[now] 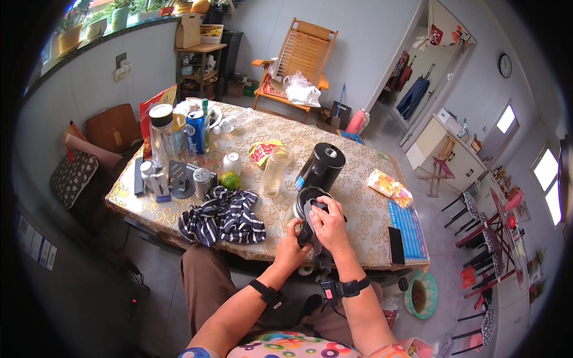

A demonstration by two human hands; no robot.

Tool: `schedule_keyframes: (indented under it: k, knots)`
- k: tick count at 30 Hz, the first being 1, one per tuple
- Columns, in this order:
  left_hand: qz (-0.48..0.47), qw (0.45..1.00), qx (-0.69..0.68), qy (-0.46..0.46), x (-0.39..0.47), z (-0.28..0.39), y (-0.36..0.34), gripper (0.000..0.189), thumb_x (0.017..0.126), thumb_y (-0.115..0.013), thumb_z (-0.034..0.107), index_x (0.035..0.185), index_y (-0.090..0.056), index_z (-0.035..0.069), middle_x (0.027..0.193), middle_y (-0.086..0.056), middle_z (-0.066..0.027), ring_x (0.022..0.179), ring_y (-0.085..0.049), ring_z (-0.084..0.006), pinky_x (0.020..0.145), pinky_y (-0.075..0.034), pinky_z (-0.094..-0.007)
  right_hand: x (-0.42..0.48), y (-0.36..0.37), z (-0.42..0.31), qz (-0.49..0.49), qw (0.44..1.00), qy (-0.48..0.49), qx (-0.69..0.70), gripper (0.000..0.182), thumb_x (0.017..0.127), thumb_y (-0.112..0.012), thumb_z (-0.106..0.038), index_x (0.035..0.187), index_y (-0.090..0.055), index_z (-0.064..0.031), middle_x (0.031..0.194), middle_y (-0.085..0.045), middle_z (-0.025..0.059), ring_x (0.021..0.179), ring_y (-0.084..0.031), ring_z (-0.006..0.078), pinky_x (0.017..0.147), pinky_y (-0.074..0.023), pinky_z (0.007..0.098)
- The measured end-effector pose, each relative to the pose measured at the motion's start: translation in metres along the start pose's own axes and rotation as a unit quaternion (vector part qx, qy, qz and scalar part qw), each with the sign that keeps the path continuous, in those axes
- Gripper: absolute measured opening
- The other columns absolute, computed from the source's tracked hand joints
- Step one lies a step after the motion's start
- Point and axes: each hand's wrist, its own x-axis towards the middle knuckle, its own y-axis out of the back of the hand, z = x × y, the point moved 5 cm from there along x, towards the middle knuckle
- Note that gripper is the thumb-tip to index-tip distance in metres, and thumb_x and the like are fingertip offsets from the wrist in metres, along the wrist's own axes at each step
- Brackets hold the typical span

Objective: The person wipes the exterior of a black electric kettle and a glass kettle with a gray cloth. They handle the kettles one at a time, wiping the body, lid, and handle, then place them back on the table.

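My left hand (292,247) grips the black handle (305,232) of a pot with a black rim (309,193) and a pale or clear body. My right hand (329,223) pinches a grey cloth (317,246) against the top of that handle, and the cloth's end hangs down past the table edge. Much of the pot is hidden behind both hands. Just beyond it stands a black electric kettle (318,168). To the left are a glass jar of pale liquid (275,174) and a crumpled striped cloth (224,217).
A patterned tablecloth (353,219) covers the table. On the left stand a tumbler (162,134), a blue can (195,132), a phone stand (179,179) and a green citrus fruit (229,181). Rightward lie a tissue pack (389,187) and a smartphone (396,245). A basin (421,295) sits on the floor.
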Motion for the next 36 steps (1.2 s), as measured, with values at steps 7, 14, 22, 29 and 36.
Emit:
schedule_keyframes:
  k: [7, 14, 22, 29, 36]
  knots:
    - [0.017, 1.000, 0.017, 0.001, -0.002, -0.002, 0.002, 0.071, 0.070, -0.071, 0.011, 0.127, -0.028, 0.015, 0.083, -0.064, -0.0150, 0.076, -0.062, -0.0413, 0.061, -0.047, -0.0477, -0.030, 0.010, -0.017, -0.051, 0.997, 0.029, 0.058, 0.020, 0.086, -0.060, -0.016, 0.097, -0.066, -0.0008, 0.114, -0.057, 0.0127, 0.113, -0.050, 0.0337, 0.102, -0.0318, 0.0492]
    - [0.010, 1.000, -0.001, -0.003, -0.001, 0.001, 0.001, 0.071, 0.070, -0.070, 0.008, 0.126, -0.028, 0.014, 0.084, -0.065, -0.0161, 0.077, -0.063, -0.0406, 0.064, -0.048, -0.0458, -0.066, 0.012, 0.017, 0.064, 0.998, -0.016, 0.013, 0.017, 0.082, -0.064, -0.010, 0.097, -0.067, -0.0024, 0.120, -0.056, 0.0139, 0.116, -0.050, 0.0326, 0.097, -0.0407, 0.0410]
    - [0.035, 0.999, -0.010, -0.025, 0.000, 0.001, 0.003, 0.064, 0.072, -0.065, 0.000, 0.124, -0.031, 0.008, 0.078, -0.063, -0.0134, 0.069, -0.062, -0.0248, 0.064, -0.049, -0.0338, -0.067, 0.010, 0.004, 0.109, 0.993, -0.047, 0.011, 0.020, 0.081, -0.064, -0.007, 0.100, -0.065, -0.0001, 0.120, -0.056, 0.0142, 0.113, -0.051, 0.0333, 0.095, -0.0420, 0.0402]
    - [0.051, 0.998, -0.013, -0.031, 0.000, 0.013, 0.004, 0.055, 0.075, -0.062, 0.002, 0.122, -0.034, 0.005, 0.069, -0.058, -0.0084, 0.060, -0.057, -0.0167, 0.060, -0.047, -0.0290, -0.063, 0.013, 0.024, 0.151, 0.986, -0.058, -0.027, 0.020, 0.081, -0.064, -0.007, 0.099, -0.065, 0.0002, 0.114, -0.059, 0.0136, 0.109, -0.053, 0.0338, 0.092, -0.0451, 0.0400]
    - [0.065, 0.997, 0.023, -0.030, 0.001, 0.017, 0.006, 0.053, 0.075, -0.062, 0.002, 0.121, -0.036, 0.006, 0.069, -0.062, -0.0108, 0.060, -0.061, -0.0196, 0.060, -0.047, -0.0305, -0.078, 0.005, 0.053, 0.136, 0.966, -0.212, 0.051, 0.023, 0.087, -0.061, -0.012, 0.101, -0.062, 0.0057, 0.116, -0.060, 0.0169, 0.100, -0.059, 0.0347, 0.086, -0.0483, 0.0380]
